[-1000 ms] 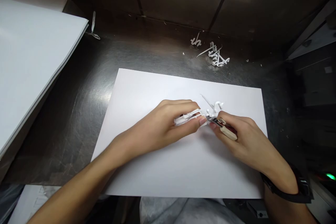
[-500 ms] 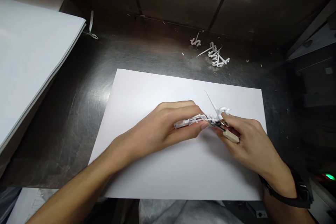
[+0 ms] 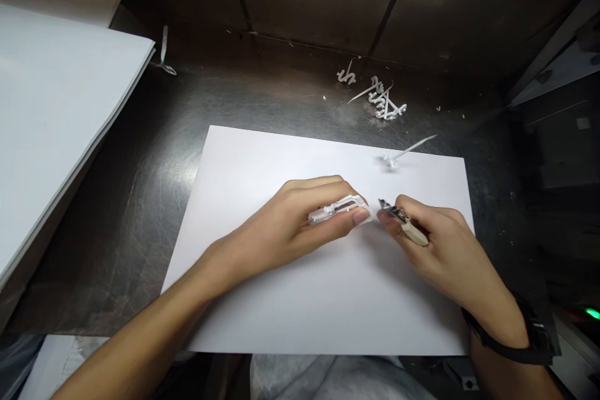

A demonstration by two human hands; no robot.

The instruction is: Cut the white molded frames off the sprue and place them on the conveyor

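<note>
My left hand point(image 3: 319, 209) pinches a small white and clear plastic part point(image 3: 344, 204) between thumb and fingers. Its exact kind does not show. In my right hand point(image 3: 435, 234) is a pair of small cutting pliers point(image 3: 398, 215) with a cream handle; the metal jaws point up and left, a short gap away from the plastic part. Beyond my right hand, a white plastic scrap point(image 3: 396, 157) with a long thin spike is blurred over the far edge of the white sheet point(image 3: 262, 319). Both hands are above this sheet.
On the metal table point(image 3: 178, 137) past the sheet lies a small pile of white plastic scraps point(image 3: 382, 103). At the left is a stack of large white sheets point(image 3: 60, 94), with a thin white piece point(image 3: 164, 53) beside it. A metal wall point(image 3: 323, 0) closes off the back.
The spiked white scrap has come away from the plastic part and moved toward the far edge of the sheet. The pliers' jaws have parted from the plastic part.
</note>
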